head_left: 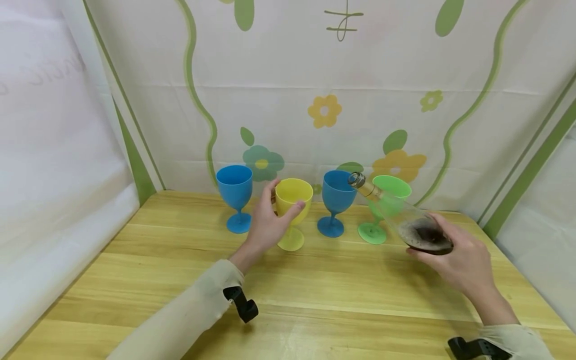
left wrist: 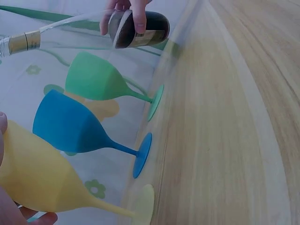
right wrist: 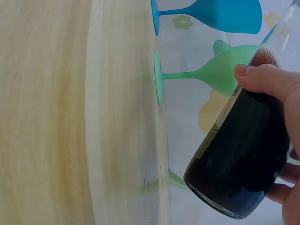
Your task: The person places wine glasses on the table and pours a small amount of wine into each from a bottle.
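My left hand [head_left: 270, 220] grips the bowl of a yellow goblet [head_left: 294, 197], whose foot is on the wooden table. In my right hand [head_left: 465, 252] is a clear glass bottle [head_left: 400, 215] with dark liquid in its base, tilted so its mouth points up and left. The bottle's neck passes in front of a green goblet [head_left: 372, 233], its mouth beside the rim of a blue goblet [head_left: 335, 197]. The right wrist view shows my thumb and fingers around the bottle [right wrist: 239, 154]. The left wrist view shows the yellow goblet [left wrist: 42, 173] held by its bowl.
Another blue goblet [head_left: 235, 187] stands left of my left hand. The goblets form a row near the back edge of the wooden table [head_left: 315, 310]. Behind them hangs a white cloth [head_left: 270, 60] with printed flowers, and more cloth [head_left: 58, 165] bounds the left side.
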Available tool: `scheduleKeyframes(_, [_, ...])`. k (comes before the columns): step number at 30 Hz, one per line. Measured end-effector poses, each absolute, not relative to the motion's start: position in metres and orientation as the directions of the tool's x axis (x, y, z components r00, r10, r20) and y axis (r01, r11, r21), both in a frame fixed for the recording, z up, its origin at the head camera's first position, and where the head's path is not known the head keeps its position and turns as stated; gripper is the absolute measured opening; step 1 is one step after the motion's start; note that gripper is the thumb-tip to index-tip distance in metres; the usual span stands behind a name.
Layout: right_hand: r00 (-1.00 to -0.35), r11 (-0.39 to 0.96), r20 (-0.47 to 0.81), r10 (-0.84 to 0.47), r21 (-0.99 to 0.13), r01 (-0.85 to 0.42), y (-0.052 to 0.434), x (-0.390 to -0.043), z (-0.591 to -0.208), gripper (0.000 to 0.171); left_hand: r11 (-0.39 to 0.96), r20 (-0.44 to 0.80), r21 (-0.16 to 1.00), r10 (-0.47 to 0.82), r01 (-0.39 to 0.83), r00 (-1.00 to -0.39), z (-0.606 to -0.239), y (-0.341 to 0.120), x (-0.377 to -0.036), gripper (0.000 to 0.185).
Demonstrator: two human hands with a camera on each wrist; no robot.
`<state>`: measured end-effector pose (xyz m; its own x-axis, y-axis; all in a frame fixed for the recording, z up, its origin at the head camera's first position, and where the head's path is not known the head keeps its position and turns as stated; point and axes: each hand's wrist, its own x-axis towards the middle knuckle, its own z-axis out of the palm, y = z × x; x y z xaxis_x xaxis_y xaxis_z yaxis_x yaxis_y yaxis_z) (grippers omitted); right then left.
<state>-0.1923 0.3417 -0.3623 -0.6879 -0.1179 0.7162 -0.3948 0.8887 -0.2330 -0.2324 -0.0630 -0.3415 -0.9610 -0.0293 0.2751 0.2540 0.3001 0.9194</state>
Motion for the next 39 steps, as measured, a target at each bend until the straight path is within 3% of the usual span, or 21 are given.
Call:
scheduleKeyframes(22, [-0.692,0.925,0.704,-0.156,-0.143,-0.353,0.343,-0.189,-0.357,0.098,0.240,0.281,0.927,0.064,0.288,-0.958,-0.338,-0.044,-0.215,0.085])
scheduleKeyframes(27, [-0.646,0.923,0.741,-0.183,-0.098,-0.373,0.339,-0.189,-0.355,0.107,0.227,0.286,0.927,0.088,0.299,-0.954,-0.338,-0.042,-0.214,0.084])
scheduleKeyframes(35, [-0.556,0.919,0.796,-0.239,0.001,-0.395,0.338,-0.191,-0.351,0.103,0.210,0.280,0.930,0.123,0.301,-0.952,-0.338,-0.040,-0.209,0.084])
scheduleKeyframes(39, [-0.546,0.919,0.800,-0.248,0.016,-0.394,0.340,-0.191,-0.348,0.102,0.227,0.273,0.928,0.130,0.297,-0.953,-0.338,-0.040,-0.207,0.086])
